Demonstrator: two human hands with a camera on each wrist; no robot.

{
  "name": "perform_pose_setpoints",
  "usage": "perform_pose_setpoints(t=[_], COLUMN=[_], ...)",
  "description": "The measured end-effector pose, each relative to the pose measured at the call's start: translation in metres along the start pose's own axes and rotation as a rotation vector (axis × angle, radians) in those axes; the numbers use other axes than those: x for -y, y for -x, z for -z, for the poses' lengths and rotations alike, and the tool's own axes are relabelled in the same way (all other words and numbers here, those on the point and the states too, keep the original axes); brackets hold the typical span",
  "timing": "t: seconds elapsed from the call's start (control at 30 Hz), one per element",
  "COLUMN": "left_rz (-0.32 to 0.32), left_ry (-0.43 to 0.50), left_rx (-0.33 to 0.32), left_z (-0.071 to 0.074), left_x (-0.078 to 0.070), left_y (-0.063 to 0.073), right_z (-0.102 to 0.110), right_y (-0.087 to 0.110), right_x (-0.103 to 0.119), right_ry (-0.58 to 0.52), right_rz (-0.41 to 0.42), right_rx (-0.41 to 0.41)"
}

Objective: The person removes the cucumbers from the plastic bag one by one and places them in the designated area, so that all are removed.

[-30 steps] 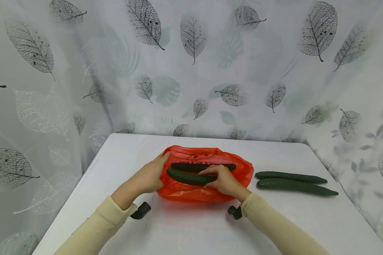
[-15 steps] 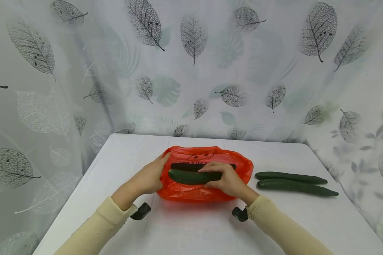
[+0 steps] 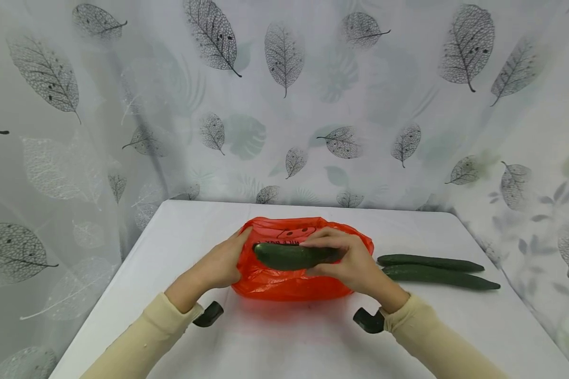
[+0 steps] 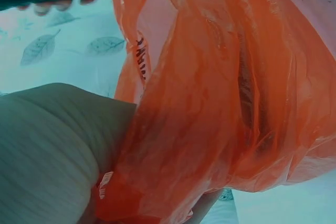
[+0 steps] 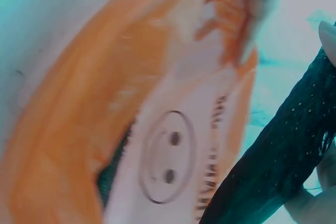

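Note:
A red-orange plastic bag (image 3: 284, 288) lies with its mouth spread on the white table. At its left rim, my left hand (image 3: 220, 265) grips the plastic; the left wrist view shows the film bunched beside the thumb (image 4: 52, 135). My right hand (image 3: 348, 258) holds a dark green cucumber (image 3: 289, 256) above the bag's mouth, thumb on one side and fingers on the other. That cucumber (image 5: 283, 145) looks bumpy in the right wrist view. Inside the bag, a sliver of another cucumber (image 5: 107, 179) shows there; most of it is hidden.
Two more cucumbers, a rear one (image 3: 429, 262) and a front one (image 3: 441, 276), lie side by side on the white table (image 3: 275, 342) right of the bag. A leaf-patterned curtain (image 3: 284, 105) hangs behind the table. Black wrist mounts (image 3: 369, 320) sit under the sleeves.
My right hand has lifted the cucumber up out of the bag, moving a little to the right. The left hand still holds the bag's rim in the same place.

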State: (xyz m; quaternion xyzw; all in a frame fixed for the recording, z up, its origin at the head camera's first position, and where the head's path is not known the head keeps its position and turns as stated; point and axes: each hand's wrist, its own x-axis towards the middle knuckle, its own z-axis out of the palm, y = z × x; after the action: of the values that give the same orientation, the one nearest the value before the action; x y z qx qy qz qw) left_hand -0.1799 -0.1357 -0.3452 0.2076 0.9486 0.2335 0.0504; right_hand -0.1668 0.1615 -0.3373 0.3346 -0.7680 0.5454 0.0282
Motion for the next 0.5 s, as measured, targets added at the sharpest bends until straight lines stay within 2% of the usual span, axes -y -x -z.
perform_pose_setpoints(t=[0.17, 0.3, 0.5], left_rz=[0.002, -0.006, -0.009], left_ry=[-0.003, 0.000, -0.001], left_rx=[0.002, -0.001, 0.001], left_z=[0.001, 0.001, 0.002], left_x=[0.000, -0.001, -0.002], left_y=[0.001, 0.002, 0.004], right_z=[0.011, 0.018, 0.033], right_y=[0.005, 0.014, 0.034], right_x=[0.017, 0.024, 0.025], right_ry=[0.141, 0.211, 0.333], right_rz=[0.057, 0.076, 0.037], right_rx=[-0.003, -0.012, -0.048])
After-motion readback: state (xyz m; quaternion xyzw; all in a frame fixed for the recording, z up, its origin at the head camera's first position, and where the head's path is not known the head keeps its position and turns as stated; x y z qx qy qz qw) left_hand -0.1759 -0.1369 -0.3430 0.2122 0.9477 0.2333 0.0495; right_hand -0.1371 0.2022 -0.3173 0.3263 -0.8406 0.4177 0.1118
